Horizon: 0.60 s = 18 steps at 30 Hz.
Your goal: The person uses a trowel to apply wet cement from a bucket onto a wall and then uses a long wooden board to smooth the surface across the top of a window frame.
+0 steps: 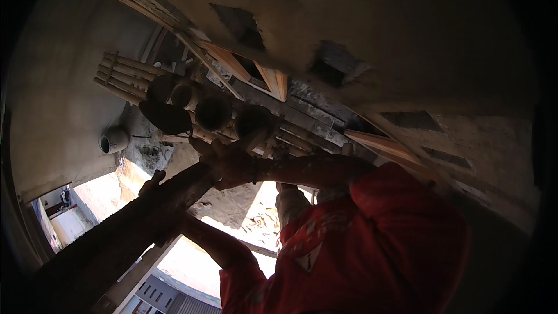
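Observation:
My left hand [153,182] is wrapped round a long dark board [110,244], its fingertips showing past the far edge. The board slants from the lower left up toward the middle. At its upper part is my right hand [231,164], closed on the handle of a trowel [165,117]. The trowel's dark blade points left, over the row of buckets. Shadow hides whether my right hand also grips the board. Below the blade tip, a round-mouthed bucket [113,139] lies tilted lower down.
A platform of bamboo poles [125,75] bears several dark buckets [213,113]. Along the right runs a plastered wall [407,40] with rough openings and wooden frames [272,80]. Bright daylight enters through an opening at the lower left, with rubble [264,221] below.

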Each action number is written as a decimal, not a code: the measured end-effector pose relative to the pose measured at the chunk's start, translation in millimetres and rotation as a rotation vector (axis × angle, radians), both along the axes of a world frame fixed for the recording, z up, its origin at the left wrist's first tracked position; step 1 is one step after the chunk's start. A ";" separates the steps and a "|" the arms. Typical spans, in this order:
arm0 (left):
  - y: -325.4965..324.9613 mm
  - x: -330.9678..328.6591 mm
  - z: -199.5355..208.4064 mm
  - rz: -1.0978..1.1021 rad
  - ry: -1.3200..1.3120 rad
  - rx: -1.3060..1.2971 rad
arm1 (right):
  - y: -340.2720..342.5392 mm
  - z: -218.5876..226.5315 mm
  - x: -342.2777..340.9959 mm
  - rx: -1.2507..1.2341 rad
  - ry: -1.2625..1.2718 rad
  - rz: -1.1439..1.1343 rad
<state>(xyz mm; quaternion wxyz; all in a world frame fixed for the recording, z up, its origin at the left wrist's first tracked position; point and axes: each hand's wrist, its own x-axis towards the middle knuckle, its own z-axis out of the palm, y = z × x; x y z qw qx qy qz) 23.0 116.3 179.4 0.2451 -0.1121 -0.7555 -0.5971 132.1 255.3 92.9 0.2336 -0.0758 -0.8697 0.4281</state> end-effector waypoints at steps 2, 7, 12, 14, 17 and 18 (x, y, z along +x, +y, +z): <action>15.4 20.0 1.4 0.100 -0.033 -0.042 | 4.0 -6.1 1.5 -0.016 -0.034 0.000; 46.4 57.8 -2.3 0.289 -0.028 -0.222 | 11.0 -18.0 14.1 0.051 0.065 -0.029; 79.8 51.4 10.5 0.404 -0.315 0.276 | 12.1 -32.3 16.8 -0.109 -0.149 -0.027; 61.1 29.0 4.3 0.231 -0.323 0.385 | 28.1 -29.1 18.6 0.029 0.038 -0.070; 38.2 9.4 -2.0 0.135 -0.243 0.344 | 44.7 -6.9 47.4 -0.064 -0.014 -0.084; 27.0 -1.6 -9.1 0.079 -0.232 0.334 | 52.9 8.9 56.4 -0.102 -0.023 -0.086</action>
